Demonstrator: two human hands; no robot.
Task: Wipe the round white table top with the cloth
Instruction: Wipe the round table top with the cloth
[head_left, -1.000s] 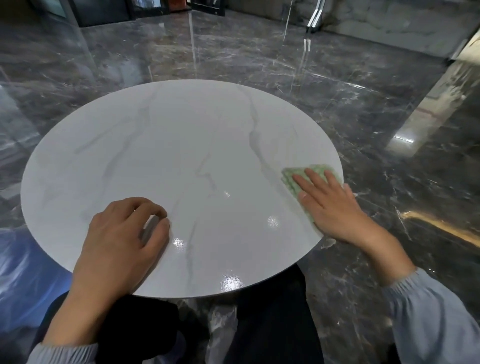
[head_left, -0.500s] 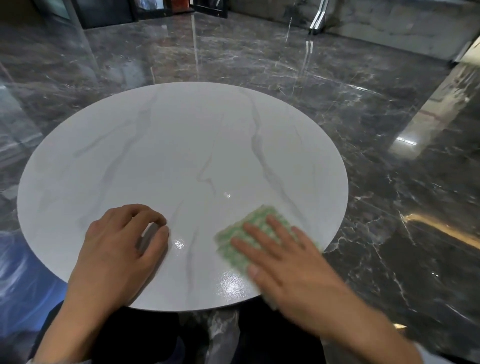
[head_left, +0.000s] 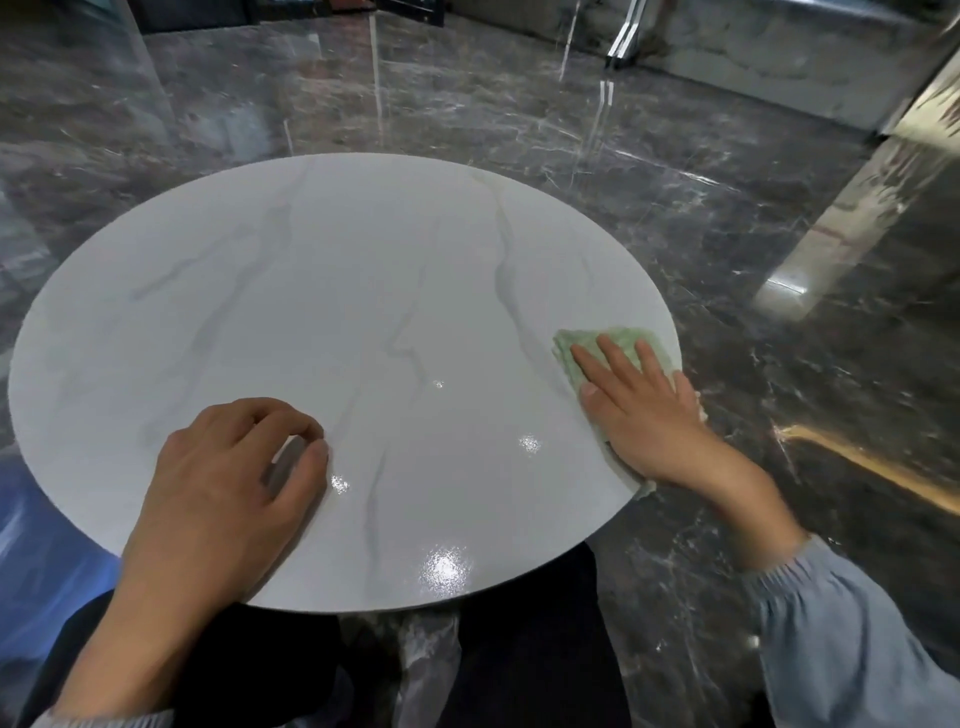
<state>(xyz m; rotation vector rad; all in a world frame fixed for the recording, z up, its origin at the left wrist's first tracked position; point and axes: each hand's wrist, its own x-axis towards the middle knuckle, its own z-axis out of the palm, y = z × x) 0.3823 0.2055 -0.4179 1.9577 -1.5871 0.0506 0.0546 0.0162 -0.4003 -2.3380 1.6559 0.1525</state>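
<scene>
A round white desk (head_left: 363, 291) with faint grey veins fills the middle of the head view, standing on a dark, glossy marble floor (head_left: 727, 218). Bright spots of reflected light sit on its near part.

The right hand (head_left: 641, 410) lies flat, palm down, at the right edge of the desk. Its fingers (head_left: 613, 358) are spread wide and stretched toward the far side, pressing on a pale green cloth (head_left: 592, 340). The cloth lies on the desk top just inside the right rim; most of it is covered by the hand, with a folded part showing beyond the fingertips and a small corner poking out near the wrist, at the desk's edge. The hand does not clutch the cloth, it only bears down on it. A grey-blue sleeve (head_left: 841, 639) covers the right forearm at the near right.

The left hand (head_left: 228, 478) rests on the near left part of the desk, well apart from the cloth. Its fingers are curled inward in a loose, narrow fist, the knuckles up and the thumb tip touching the surface; it holds nothing. Under the near rim, dark trousers (head_left: 519, 649) show.
</scene>
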